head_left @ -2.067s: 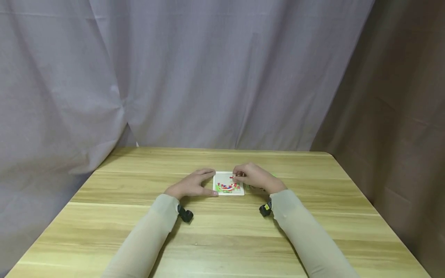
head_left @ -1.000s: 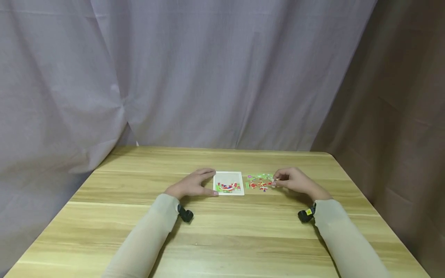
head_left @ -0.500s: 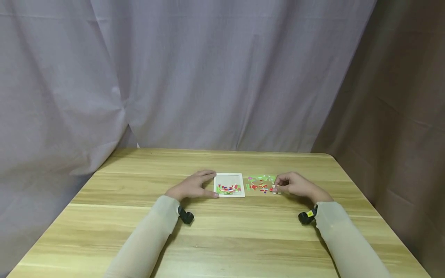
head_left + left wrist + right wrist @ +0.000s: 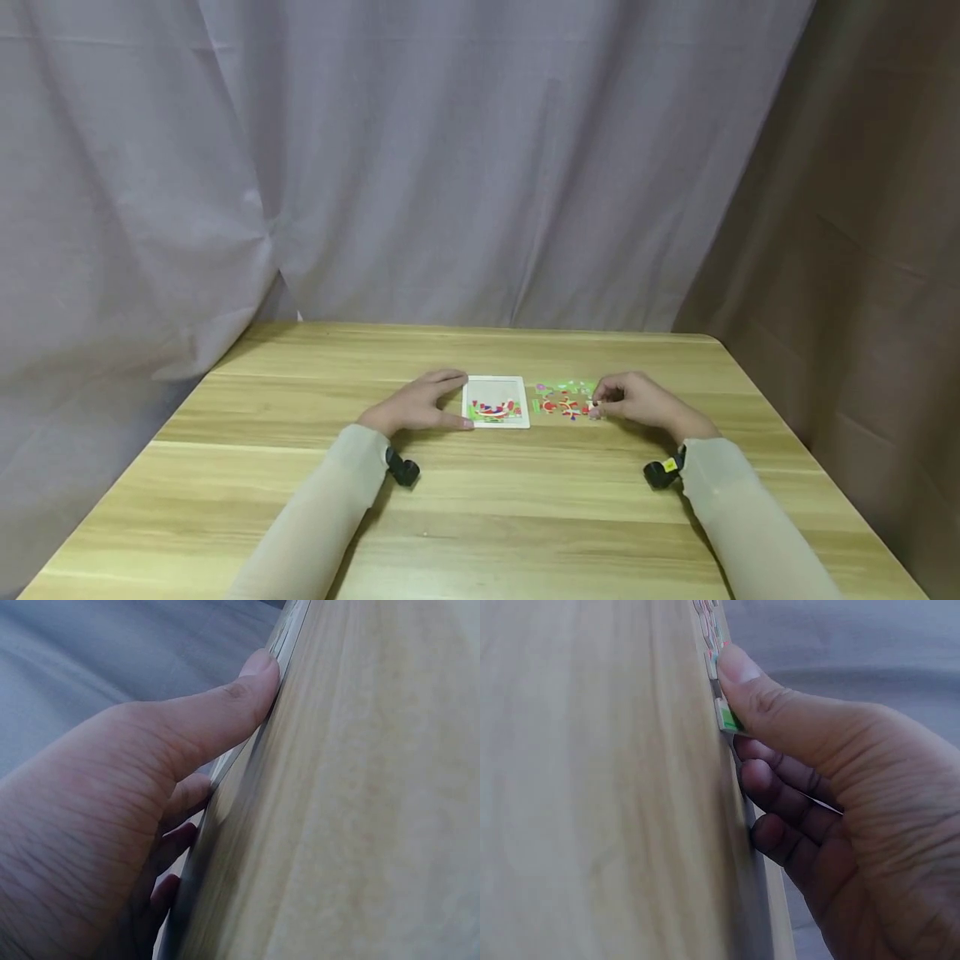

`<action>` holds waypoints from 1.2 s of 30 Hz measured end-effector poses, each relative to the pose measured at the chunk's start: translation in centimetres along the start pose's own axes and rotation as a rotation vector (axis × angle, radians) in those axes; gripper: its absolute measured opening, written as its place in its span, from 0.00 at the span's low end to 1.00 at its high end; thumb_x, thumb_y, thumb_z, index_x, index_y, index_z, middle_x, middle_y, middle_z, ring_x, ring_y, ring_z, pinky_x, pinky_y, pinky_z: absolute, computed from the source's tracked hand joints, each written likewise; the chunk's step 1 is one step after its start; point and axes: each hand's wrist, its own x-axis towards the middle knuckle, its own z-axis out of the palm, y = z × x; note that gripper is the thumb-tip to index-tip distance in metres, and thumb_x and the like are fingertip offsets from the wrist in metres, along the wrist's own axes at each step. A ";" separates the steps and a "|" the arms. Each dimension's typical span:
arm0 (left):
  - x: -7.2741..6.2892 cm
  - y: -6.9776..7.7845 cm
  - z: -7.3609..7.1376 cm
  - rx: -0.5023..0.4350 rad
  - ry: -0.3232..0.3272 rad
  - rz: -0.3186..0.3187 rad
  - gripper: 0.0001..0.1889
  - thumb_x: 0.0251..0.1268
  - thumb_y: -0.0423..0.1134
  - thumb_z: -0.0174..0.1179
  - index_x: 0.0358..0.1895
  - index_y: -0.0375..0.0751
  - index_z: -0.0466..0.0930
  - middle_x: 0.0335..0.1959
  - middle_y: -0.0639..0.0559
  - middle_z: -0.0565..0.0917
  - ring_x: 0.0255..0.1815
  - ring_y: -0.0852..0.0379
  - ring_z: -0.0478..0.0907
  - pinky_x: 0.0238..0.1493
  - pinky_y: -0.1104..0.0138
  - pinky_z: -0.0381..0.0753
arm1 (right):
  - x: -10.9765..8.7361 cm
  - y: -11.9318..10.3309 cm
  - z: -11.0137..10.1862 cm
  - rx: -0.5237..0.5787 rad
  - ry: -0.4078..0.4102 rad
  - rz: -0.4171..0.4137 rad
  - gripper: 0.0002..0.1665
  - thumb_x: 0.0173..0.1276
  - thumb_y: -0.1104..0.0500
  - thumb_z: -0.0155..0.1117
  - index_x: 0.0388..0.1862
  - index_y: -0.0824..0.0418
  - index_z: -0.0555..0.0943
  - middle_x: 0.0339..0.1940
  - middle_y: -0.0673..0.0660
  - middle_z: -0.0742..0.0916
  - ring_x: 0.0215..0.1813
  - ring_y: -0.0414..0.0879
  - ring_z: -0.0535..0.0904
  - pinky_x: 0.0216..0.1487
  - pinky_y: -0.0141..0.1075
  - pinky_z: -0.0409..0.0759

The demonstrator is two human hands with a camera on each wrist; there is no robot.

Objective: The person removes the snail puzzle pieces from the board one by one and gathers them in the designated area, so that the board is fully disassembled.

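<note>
A white square puzzle tray (image 4: 527, 402) lies flat near the middle of the table. Red, green, white and blue puzzle pieces (image 4: 495, 409) fill its near part, while the far part shows bare backing. My left hand (image 4: 416, 402) rests at the tray's left side, fingers and thumb spread along the edge. To the right of the tray my right hand (image 4: 641, 403) is at the end of a group of loose puzzle pieces (image 4: 549, 407). Its thumb and curled fingers pinch a small puzzle piece (image 4: 726, 718) with a green patch, low at the table; the fingertip behind it is partly hidden.
The wooden table (image 4: 480, 517) has a rounded far right corner. A grey curtain (image 4: 450, 167) hangs behind it, with a darker brown curtain (image 4: 862, 250) on the right. Each wrist wears a small black camera (image 4: 405, 469).
My right hand has moved right, from over the tray with a reddish piece to the loose pieces, then stayed there with small finger movements. The left hand keeps its place at the tray.
</note>
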 end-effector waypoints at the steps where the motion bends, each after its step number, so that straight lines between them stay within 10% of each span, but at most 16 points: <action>1: 0.1 0.0 0.1 0.005 0.000 0.001 0.54 0.60 0.71 0.68 0.84 0.47 0.60 0.87 0.49 0.59 0.87 0.42 0.54 0.86 0.41 0.54 | -0.1 0.1 0.0 -0.007 0.009 -0.002 0.06 0.67 0.56 0.79 0.35 0.52 0.87 0.30 0.45 0.89 0.31 0.36 0.75 0.34 0.30 0.76; 36: 0.1 0.0 0.2 0.024 0.010 0.001 0.53 0.61 0.70 0.67 0.84 0.47 0.60 0.87 0.49 0.59 0.87 0.42 0.55 0.86 0.42 0.54 | -0.2 0.1 0.0 -0.022 0.018 -0.004 0.07 0.67 0.54 0.79 0.38 0.52 0.87 0.36 0.48 0.89 0.36 0.38 0.79 0.38 0.31 0.80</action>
